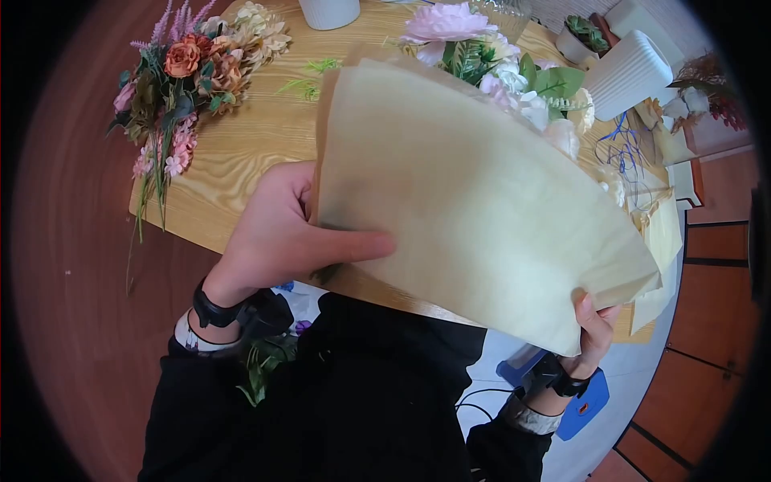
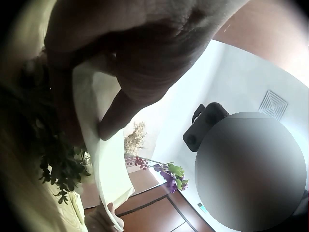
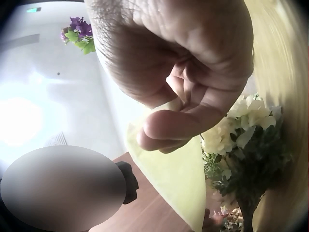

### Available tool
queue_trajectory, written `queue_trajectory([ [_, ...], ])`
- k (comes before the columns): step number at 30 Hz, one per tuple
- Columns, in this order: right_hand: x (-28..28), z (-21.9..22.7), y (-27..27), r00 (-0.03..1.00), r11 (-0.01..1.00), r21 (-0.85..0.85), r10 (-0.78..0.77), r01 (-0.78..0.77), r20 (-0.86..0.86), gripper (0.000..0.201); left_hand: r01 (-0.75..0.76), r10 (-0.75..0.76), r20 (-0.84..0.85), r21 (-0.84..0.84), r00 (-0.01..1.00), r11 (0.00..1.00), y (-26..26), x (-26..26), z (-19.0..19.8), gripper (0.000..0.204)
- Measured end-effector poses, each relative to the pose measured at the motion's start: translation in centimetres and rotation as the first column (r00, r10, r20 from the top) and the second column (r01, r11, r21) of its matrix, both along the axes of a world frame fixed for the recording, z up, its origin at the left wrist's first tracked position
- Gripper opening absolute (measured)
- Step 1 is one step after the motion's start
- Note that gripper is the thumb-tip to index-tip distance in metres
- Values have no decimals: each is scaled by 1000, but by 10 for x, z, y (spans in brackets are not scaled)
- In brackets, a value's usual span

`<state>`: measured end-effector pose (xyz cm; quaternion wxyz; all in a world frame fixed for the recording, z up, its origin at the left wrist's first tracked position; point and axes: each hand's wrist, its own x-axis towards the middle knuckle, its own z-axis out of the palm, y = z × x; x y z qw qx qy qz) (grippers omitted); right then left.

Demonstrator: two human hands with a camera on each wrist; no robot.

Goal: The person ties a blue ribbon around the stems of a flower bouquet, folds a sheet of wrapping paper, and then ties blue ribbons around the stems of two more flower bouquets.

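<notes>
A large sheet of pale yellow wrapping paper is held up over the front edge of the table, hiding much of what lies behind it. At its left edge, my left hand grips it, thumb flat along the near face and the other fingers hidden behind. My right hand pinches the lower right corner between thumb and fingers. In the right wrist view the paper hangs from those curled fingertips. Dark green leaves show beside the paper in the left wrist view.
Mixed artificial flowers lie on the wooden table at the left. Pink and white flowers are behind the paper. A ribbed white vase, a potted succulent and blue ribbon are at the right.
</notes>
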<state>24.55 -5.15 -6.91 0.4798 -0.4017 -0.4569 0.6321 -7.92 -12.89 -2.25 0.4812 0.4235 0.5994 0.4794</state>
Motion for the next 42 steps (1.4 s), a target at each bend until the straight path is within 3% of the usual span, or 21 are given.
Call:
queue_trajectory([
  [2,2,-2,0,999,999,-32,-38,38,2,74,-2,2,12,12,1000,1000,1,3,0,26],
  [4,10,-9,3,1000,998,66,10,-12,22,61,-5,4,35,36,999,999,3,6,1,25],
  [14,16,-7,9,996,994,51,92,-92,6,40,11,-22,125,95,992,995,3,12,9,24],
  [16,5,1,7,998,999,3,-46,46,-41,27,46,-53,127,60,990,997,2,11,10,25],
  [19,3,1,4,992,993,12,-119,119,-49,22,45,-54,159,60,986,997,1,13,12,26],
  [24,4,2,5,991,991,-38,-127,126,-38,23,17,-23,401,19,916,1000,-2,19,21,28],
  [30,9,-3,5,990,990,-45,-137,135,-37,23,25,-25,553,8,833,1000,-5,22,24,31],
  [42,7,-6,5,990,991,-44,-126,123,-62,21,62,-39,620,-14,784,998,-6,24,27,32],
])
